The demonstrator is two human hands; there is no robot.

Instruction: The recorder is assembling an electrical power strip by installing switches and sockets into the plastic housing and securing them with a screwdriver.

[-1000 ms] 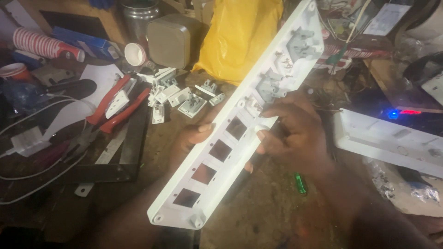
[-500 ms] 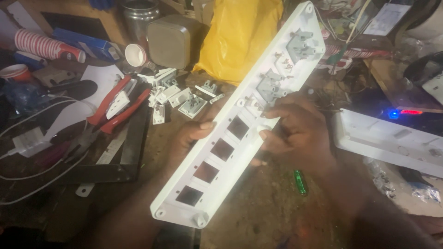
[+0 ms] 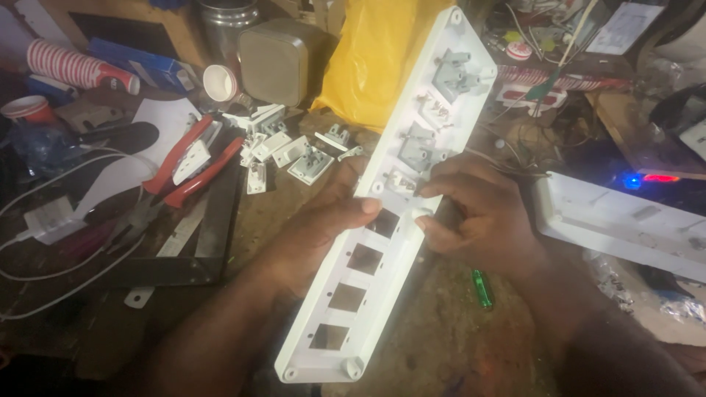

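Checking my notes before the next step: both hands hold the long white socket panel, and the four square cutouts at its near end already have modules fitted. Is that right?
Not quite. In the head view the left hand and right hand do hold the white socket panel, but its four near-end square cutouts are empty; modules sit only in the far half.

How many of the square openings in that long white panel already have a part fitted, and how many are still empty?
Counted on the long white panel, held by the left hand and the right hand:
Openings with a part fitted: 4
Empty square openings: 4
Total: 8
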